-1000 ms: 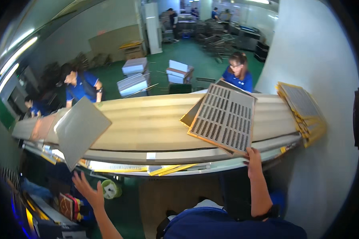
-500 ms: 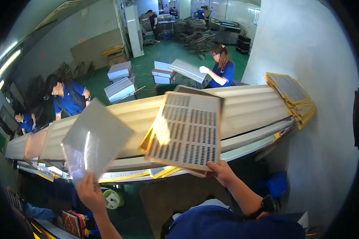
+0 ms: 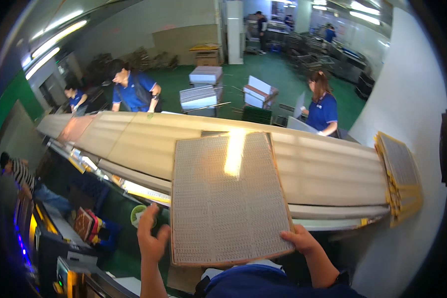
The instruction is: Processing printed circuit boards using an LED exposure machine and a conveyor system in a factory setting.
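Observation:
A rectangular perforated panel with an orange-brown edge is tilted up in front of me, its grey, finely patterned face catching a bright glare. A darker sheet peeks out behind its top edge. My right hand is closed on the panel's lower right edge, thumb on the face and fingers hidden behind. Just off the left edge, my left hand is open with fingers apart, holding nothing. The thin translucent sheet seen earlier seems to lie over the panel's face; its outline is hard to make out.
A long table covered in cream padding runs across beyond the panel. Yellow-edged frames are stacked at its right end. Two people and a person holding sheets are across the table. A green bin and machinery are lower left.
My left hand has let go of the translucent sheet, which now seems laid over the panel. The panel has come nearer to me, and the view has turned left.

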{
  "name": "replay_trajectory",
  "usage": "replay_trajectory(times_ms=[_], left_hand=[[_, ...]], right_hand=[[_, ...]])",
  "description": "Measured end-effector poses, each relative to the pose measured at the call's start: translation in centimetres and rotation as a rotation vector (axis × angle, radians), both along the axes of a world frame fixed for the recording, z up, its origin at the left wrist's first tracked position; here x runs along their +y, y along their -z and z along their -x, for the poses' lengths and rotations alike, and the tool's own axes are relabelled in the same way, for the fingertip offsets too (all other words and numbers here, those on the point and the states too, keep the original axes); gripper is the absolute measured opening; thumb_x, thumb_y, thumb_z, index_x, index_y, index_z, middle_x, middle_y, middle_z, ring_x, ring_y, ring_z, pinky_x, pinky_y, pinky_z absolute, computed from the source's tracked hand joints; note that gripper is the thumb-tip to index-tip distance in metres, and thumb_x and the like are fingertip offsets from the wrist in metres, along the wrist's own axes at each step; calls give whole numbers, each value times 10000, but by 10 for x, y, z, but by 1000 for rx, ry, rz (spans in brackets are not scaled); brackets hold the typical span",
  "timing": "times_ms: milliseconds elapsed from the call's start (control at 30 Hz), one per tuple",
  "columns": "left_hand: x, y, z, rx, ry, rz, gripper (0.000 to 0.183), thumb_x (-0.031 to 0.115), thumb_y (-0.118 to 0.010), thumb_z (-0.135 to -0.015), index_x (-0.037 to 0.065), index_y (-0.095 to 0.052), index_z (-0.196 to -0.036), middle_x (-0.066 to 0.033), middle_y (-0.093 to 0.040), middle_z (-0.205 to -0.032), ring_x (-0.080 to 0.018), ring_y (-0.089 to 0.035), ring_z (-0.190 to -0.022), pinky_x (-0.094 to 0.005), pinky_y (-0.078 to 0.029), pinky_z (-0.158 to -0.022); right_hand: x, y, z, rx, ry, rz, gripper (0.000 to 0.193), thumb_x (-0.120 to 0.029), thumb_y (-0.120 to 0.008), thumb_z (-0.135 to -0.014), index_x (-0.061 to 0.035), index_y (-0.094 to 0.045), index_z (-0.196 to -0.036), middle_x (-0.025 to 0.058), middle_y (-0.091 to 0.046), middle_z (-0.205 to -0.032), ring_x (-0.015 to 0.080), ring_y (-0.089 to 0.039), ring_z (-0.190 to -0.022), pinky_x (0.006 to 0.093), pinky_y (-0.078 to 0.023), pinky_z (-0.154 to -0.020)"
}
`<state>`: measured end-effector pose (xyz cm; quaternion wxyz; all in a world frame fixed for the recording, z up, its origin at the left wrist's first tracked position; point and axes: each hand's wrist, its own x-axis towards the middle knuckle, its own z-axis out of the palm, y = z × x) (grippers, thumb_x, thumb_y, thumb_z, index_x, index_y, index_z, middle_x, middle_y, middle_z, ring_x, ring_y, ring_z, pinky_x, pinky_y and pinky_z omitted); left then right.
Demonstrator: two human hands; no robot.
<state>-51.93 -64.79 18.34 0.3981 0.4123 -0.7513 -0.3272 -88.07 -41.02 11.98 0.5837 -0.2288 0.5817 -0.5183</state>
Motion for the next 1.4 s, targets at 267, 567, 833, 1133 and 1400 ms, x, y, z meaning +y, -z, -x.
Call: replay_trajectory(times_ms=[267, 567, 833, 1133, 1400], left_hand=[[95, 84, 42, 1129, 286, -1252, 440, -23, -597, -821, -60, -558, -1258, -180, -648, -1202, -318, -626, -1098, -427, -511, -964], [271, 77, -38, 924, -408, -567, 499, -48, -652, -786, -53, -563, -1277, -148, -671, -1143, -244, -668, -1009, -355, -537, -895], [513, 96, -116, 1002, -1670, -271, 319, 55, -591, -914, 7, -611, -1229, -77, -679, -1034, -203, -656, -885, -367, -536, -780], [794, 252, -77, 1324, -2264, 200, 272, 31, -650, -907, 16, -594, -1172, -110, -672, -1025, -200, -665, -951, -343, -540, -826], [832, 245, -84, 533, -2741, -277, 694, 229, -667, -923, 64, -345, -1515, -207, -498, -1432, -340, -501, -1303, -488, -373, -1078]], right_hand=[[45, 23, 80, -21, -293, 72, 711, -281, -694, -918, 76, -357, -1434, 162, -550, -1326, 241, -521, -1227, 403, -407, -1057], [-37, 22, 8, -58, -532, -7, 339, -94, -728, -854, 87, -626, -1122, 117, -712, -1043, 212, -682, -903, 355, -532, -862], [-71, 70, -248, -160, -1287, 1, 301, -75, -669, -874, 65, -620, -1135, 129, -698, -1061, 218, -677, -922, 363, -530, -874], [39, 154, -531, 47, -1942, -62, 262, -92, -618, -901, 59, -623, -1115, 108, -693, -1027, 210, -665, -927, 365, -520, -877], [108, 210, -694, 114, -2311, 7, 428, -188, -634, -927, 52, -589, -1278, 141, -681, -1140, 248, -650, -1021, 389, -495, -925]])
